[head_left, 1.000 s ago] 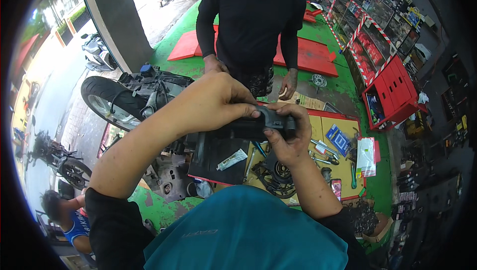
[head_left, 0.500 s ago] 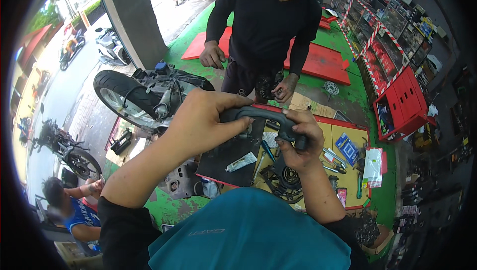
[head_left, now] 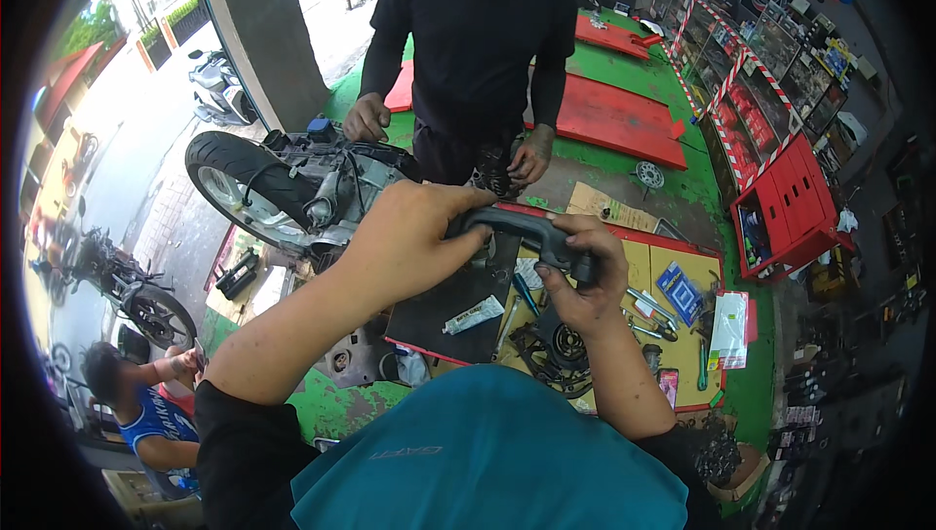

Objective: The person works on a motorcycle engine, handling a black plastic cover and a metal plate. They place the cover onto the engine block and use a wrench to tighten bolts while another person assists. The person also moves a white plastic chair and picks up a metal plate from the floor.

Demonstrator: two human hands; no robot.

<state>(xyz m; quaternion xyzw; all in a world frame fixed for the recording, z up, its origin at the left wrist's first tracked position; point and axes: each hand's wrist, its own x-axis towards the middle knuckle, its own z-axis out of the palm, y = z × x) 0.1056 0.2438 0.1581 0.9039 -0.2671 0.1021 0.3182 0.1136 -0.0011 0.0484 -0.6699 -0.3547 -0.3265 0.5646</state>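
Both my hands hold up a black curved rubber piece [head_left: 525, 226], shaped like a bent hose, over the worktable. My left hand [head_left: 414, 233] pinches its left end between thumb and fingers. At the thicker right end, my right hand [head_left: 595, 276] wraps its fingers round the bend, thumb below. Beneath them lie a white squeeze tube [head_left: 474, 315] on a black mat [head_left: 414, 311] and dark round mechanical parts [head_left: 556, 350]. Right of these, several hand tools [head_left: 651, 314] are spread out near a blue package [head_left: 681, 293].
Across the table stands a person in black [head_left: 478, 52], one hand near a dark mechanical part [head_left: 490, 177]. A partly stripped motorcycle [head_left: 341, 189] is at the left. Another person [head_left: 156, 423] sits lower left. A red cabinet [head_left: 790, 198] stands at the right.
The person across the table has shifted left and stands more upright. My hands keep their grip, and the black piece has moved slightly. A rider on the street has gone from view.
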